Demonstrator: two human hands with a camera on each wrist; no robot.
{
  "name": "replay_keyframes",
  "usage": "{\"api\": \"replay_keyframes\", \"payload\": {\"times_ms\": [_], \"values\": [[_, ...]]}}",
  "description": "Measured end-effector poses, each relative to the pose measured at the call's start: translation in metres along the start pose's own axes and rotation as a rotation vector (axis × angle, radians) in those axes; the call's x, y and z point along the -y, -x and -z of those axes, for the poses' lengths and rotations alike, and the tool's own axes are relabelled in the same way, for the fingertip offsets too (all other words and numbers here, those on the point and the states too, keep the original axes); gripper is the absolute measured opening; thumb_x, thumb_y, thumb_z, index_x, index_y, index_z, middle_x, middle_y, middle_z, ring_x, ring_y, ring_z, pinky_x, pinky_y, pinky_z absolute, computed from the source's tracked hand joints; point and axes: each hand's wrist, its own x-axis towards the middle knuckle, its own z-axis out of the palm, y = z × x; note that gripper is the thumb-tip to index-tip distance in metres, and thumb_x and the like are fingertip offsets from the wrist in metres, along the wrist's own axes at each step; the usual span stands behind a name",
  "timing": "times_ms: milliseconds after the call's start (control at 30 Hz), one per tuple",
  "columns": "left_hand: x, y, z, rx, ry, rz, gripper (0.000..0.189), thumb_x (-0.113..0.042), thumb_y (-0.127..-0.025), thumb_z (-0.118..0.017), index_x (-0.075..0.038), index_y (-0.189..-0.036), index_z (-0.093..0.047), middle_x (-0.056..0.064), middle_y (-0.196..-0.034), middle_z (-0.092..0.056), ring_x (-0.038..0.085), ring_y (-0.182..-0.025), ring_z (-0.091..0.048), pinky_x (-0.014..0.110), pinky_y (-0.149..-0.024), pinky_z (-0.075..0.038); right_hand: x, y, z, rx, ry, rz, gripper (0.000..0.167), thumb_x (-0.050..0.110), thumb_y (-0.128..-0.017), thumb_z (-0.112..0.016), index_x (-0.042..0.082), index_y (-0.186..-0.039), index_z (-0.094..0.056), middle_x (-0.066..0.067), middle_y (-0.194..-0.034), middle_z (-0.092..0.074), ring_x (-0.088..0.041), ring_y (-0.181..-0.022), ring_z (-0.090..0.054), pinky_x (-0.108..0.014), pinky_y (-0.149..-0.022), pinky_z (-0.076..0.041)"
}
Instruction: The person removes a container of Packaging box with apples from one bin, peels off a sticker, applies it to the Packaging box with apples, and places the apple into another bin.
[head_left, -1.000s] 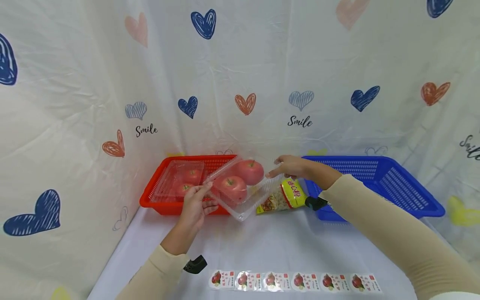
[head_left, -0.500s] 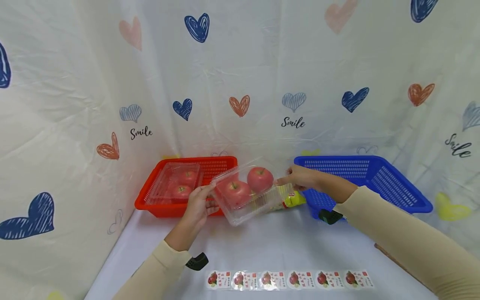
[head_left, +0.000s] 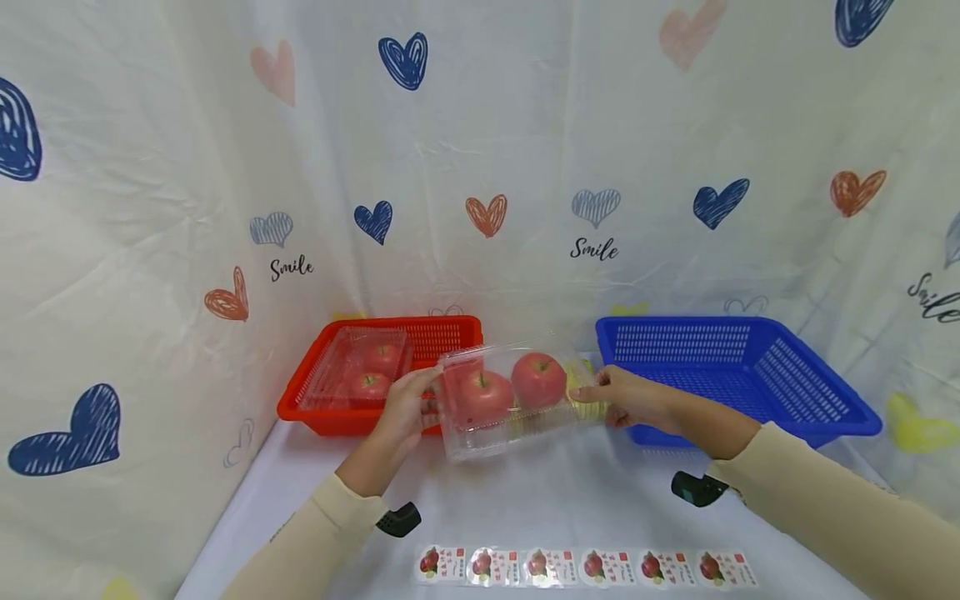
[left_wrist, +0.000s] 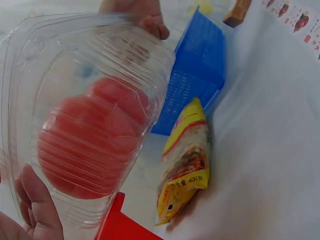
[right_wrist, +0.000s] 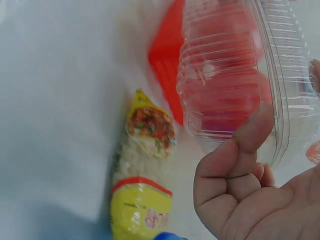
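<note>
A clear plastic clamshell box (head_left: 468,446) with two red apples (head_left: 540,381) inside is held in the air above the table. My left hand (head_left: 405,408) grips its left end. At the right end my right hand (head_left: 626,396) pinches the rim between thumb and curled fingers, which the right wrist view shows close up. The lid looks closed down over the apples. Another clear box (head_left: 318,379) with red apples sits in the red basket (head_left: 442,329), left of and behind my left hand.
A blue basket (head_left: 675,379) stands at the right. A yellow food packet (left_wrist: 190,150) lies on the table between the baskets, largely hidden behind the held box in the head view. Several apple-printed labels (head_left: 540,568) line the table's near side. A brown object (left_wrist: 237,12) shows in the left wrist view.
The held box has turned from slanted to nearly level and come slightly lower and right. My right hand has moved right and down, from extended fingers to pinching the box's right end.
</note>
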Motion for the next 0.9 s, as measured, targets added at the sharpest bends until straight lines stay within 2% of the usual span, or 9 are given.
{"api": "replay_keyframes", "payload": {"times_ms": [133,233,333,500,700,767,900], "values": [[-0.002,0.001,-0.006,0.025,0.007,0.002,0.041,-0.041,-0.091,-0.066,-0.01,-0.119,-0.062,0.008,-0.107,-0.065,0.022,-0.078,-0.059,0.031,-0.07,-0.054,-0.005,0.016,-0.003,-0.003,-0.042,0.008,0.063,0.049,-0.088,-0.068,0.001,-0.111,-0.034,-0.015,-0.1,-0.042,-0.026,-0.079,-0.051,-0.035,-0.069,-0.049],[-0.002,0.0,-0.01,0.042,0.027,-0.002,0.037,-0.038,-0.093,-0.065,-0.009,-0.115,-0.064,0.006,-0.098,-0.065,0.02,-0.073,-0.057,0.029,-0.064,-0.053,-0.006,0.026,-0.001,0.006,-0.073,0.038,0.057,0.046,-0.091,-0.066,0.001,-0.109,-0.036,-0.014,-0.097,-0.041,-0.024,-0.073,-0.05,-0.034,-0.068,-0.049],[-0.001,0.0,-0.012,0.045,0.037,0.012,0.037,-0.04,-0.091,-0.067,-0.01,-0.113,-0.065,0.004,-0.095,-0.064,0.018,-0.074,-0.056,0.027,-0.064,-0.052,-0.009,0.033,0.002,0.023,-0.1,0.063,0.049,0.041,-0.093,-0.064,0.001,-0.109,-0.039,-0.013,-0.094,-0.044,-0.022,-0.069,-0.05,-0.034,-0.068,-0.049],[0.002,0.005,-0.014,0.056,0.038,0.04,0.048,-0.046,-0.085,-0.072,-0.014,-0.119,-0.065,0.006,-0.112,-0.064,0.021,-0.089,-0.057,0.031,-0.077,-0.054,-0.016,0.043,0.003,0.057,-0.113,0.058,0.043,0.037,-0.095,-0.063,0.001,-0.107,-0.043,-0.012,-0.09,-0.049,-0.021,-0.07,-0.053,-0.033,-0.068,-0.049],[0.009,0.008,-0.017,0.112,0.03,0.039,0.045,-0.043,-0.087,-0.07,-0.017,-0.123,-0.066,0.005,-0.124,-0.059,0.024,-0.107,-0.052,0.034,-0.085,-0.053,-0.03,0.054,0.002,0.076,-0.103,0.108,0.04,0.038,-0.094,-0.063,0.004,-0.097,-0.044,-0.009,-0.079,-0.047,-0.02,-0.07,-0.051,-0.03,-0.064,-0.045],[0.012,0.009,-0.018,0.131,0.022,0.034,0.042,-0.041,-0.089,-0.068,-0.018,-0.124,-0.066,0.003,-0.127,-0.057,0.024,-0.11,-0.05,0.033,-0.086,-0.052,-0.035,0.057,0.002,0.087,-0.09,0.129,0.038,0.037,-0.095,-0.062,0.005,-0.092,-0.043,-0.007,-0.074,-0.047,-0.02,-0.069,-0.05,-0.031,-0.063,-0.044],[0.016,0.009,-0.018,0.181,0.025,0.024,0.041,-0.04,-0.092,-0.066,-0.015,-0.125,-0.065,0.006,-0.127,-0.058,0.024,-0.105,-0.053,0.032,-0.084,-0.052,-0.043,0.062,0.002,0.114,-0.087,0.167,0.035,0.035,-0.098,-0.059,0.005,-0.091,-0.041,-0.006,-0.071,-0.045,-0.02,-0.068,-0.046,-0.03,-0.062,-0.043]]}}
